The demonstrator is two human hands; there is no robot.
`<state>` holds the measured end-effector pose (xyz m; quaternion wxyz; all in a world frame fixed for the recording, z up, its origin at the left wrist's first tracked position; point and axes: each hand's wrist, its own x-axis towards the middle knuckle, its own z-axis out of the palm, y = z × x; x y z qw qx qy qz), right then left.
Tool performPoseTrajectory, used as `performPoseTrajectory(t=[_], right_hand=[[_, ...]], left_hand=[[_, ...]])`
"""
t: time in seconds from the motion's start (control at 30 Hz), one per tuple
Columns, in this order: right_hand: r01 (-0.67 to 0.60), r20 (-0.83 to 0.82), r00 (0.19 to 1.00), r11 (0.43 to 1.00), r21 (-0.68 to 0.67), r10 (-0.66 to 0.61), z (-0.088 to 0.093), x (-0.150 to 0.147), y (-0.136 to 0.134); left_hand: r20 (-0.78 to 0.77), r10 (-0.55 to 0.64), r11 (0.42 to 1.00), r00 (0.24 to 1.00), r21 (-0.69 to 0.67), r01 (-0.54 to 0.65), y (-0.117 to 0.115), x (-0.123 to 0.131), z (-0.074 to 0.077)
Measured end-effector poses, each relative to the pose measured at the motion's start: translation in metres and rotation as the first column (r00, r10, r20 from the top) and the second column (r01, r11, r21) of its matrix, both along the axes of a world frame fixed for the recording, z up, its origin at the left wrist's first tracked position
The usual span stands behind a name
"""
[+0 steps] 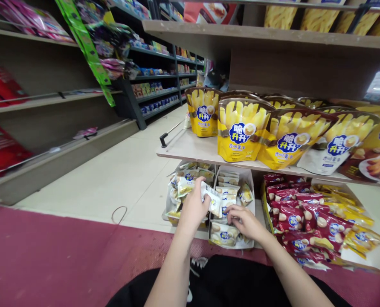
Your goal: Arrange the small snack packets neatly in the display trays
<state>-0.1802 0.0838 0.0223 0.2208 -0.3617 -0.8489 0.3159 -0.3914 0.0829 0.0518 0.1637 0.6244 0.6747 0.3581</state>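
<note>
My left hand (195, 204) is closed on a small white snack packet (213, 199), held over the gap between two boxes of packets. The left box (169, 208) holds loose white and yellow-green packets in a jumble. In the right box (251, 181) similar packets stand in a row, with one lying flat packet (224, 234) at the near end. My right hand (245, 221) reaches into this right box, its fingers bent down among the packets. Whether those fingertips grip a packet is hidden.
A box of red snack packets (292, 219) and yellow packets (349, 211) stands to the right. Above the boxes, a shelf (190, 147) carries large yellow fries pouches (241, 132). A metal rail (172, 132) sticks out at its left end. More shelving (68, 168) stands at left.
</note>
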Motion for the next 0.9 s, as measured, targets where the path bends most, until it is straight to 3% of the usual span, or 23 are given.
performPoseTrajectory(t=[0.17, 0.3, 0.4, 0.53, 0.67, 0.77, 0.9], right_hand=[[-0.054, 0.182, 0.982, 0.998, 0.028, 0.048, 0.001, -0.002, -0.007], [-0.097, 0.468, 0.884, 0.98, 0.176, 0.003, -0.008, -0.008, -0.011], [-0.113, 0.556, 0.83, 0.959, 0.259, -0.053, -0.02, -0.013, -0.01], [-0.064, 0.495, 0.861, 0.941, 0.331, -0.115, -0.028, -0.01, -0.006], [0.0, 0.403, 0.904, 0.942, 0.335, -0.143, -0.028, -0.004, -0.002], [0.003, 0.366, 0.922, 0.946, 0.323, -0.128, -0.029, -0.001, 0.002], [0.007, 0.312, 0.944, 0.954, 0.298, -0.104, -0.029, 0.003, 0.006]], left_hand=[[0.03, -0.077, 0.997, 0.997, -0.013, 0.077, -0.007, -0.006, 0.006], [0.019, -0.215, 0.971, 0.976, -0.1, 0.216, -0.016, -0.009, 0.012], [-0.073, -0.234, 0.968, 0.969, -0.11, 0.225, -0.021, -0.011, 0.021], [-0.226, -0.148, 0.972, 0.963, -0.213, 0.1, -0.035, -0.017, 0.041], [-0.28, -0.325, 0.9, 0.903, -0.386, 0.204, -0.05, -0.013, 0.052], [-0.34, -0.423, 0.857, 0.84, -0.451, 0.249, -0.051, 0.003, 0.045], [-0.425, -0.436, 0.851, 0.793, -0.481, 0.21, -0.038, 0.031, 0.027]])
